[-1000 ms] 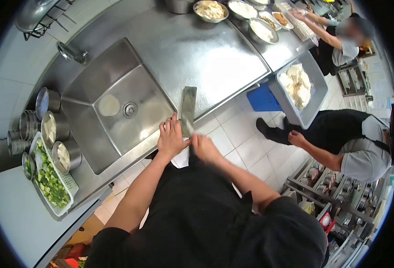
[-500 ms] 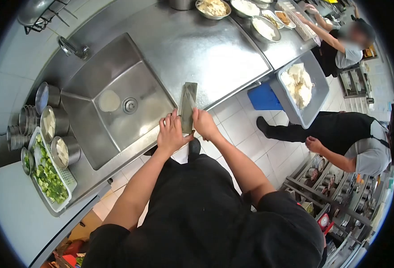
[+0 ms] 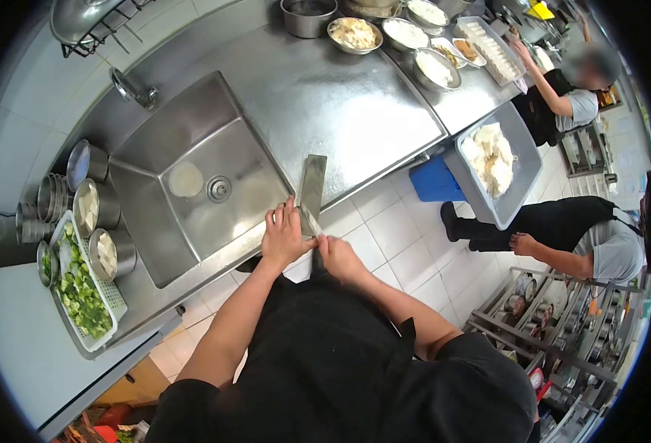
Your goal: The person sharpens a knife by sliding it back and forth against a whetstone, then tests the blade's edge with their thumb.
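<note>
A long grey-green whetstone (image 3: 314,181) lies at the counter's front edge, just right of the sink, with its near end toward my body. My left hand (image 3: 284,238) grips that near end, fingers along the stone's left side and thumb by its end. My right hand (image 3: 342,260) is closed round the handle of a knife, whose blade (image 3: 309,221) lies slanted across the near part of the stone. The handle is mostly hidden in my fist.
A steel sink (image 3: 163,251) is on the left, beyond it a basket of broccoli (image 3: 82,295) and metal pots. Bowls of white food (image 3: 436,70) stand at the back right. A grey tub (image 3: 521,140) sits near the counter. Two other people stand on the right.
My right hand has drawn the knife toward my body, down to the stone's near end. The view has tilted slightly. One co-worker's leg has shifted right.
</note>
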`<state>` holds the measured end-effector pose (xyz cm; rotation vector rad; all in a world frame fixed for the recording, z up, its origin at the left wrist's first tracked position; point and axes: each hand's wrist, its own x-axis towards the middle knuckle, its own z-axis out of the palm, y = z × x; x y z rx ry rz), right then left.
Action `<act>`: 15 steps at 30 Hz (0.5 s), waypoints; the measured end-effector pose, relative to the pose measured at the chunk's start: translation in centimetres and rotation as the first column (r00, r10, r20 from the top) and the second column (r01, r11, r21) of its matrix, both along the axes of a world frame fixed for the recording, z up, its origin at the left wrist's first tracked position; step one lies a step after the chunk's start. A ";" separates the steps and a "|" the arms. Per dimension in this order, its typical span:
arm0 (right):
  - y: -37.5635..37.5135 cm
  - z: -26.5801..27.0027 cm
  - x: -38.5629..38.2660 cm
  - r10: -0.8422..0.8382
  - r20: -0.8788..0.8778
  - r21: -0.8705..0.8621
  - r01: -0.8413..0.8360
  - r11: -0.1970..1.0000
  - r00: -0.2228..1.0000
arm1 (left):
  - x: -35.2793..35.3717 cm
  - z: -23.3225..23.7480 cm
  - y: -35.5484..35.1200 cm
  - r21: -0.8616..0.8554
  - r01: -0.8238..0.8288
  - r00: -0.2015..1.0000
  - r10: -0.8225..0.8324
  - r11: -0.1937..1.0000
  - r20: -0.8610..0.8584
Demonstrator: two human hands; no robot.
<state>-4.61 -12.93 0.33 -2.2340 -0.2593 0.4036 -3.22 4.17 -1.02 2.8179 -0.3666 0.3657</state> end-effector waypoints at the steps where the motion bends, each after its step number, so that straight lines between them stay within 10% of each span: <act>1: 0.1 -0.3 1.1 0.001 0.001 -0.054 -0.001 0.999 1.000 | -0.4 0.0 -0.1 -0.017 0.001 1.000 -0.002 1.000 -0.014; 4: 0.7 1.4 6.0 -0.092 -0.229 -0.047 0.084 0.995 0.969 | -0.8 0.1 -0.1 0.001 0.021 1.000 -0.021 1.000 -0.023; 7: 0.3 -1.8 1.0 0.021 0.127 -0.042 -0.015 0.999 0.992 | -0.4 0.8 0.2 0.015 0.013 0.999 -0.013 1.000 -0.040; 15: 0.2 -1.7 5.0 0.009 0.044 -0.088 -0.005 0.996 0.999 | -0.6 0.1 0.2 -0.007 0.013 0.999 -0.013 1.000 -0.051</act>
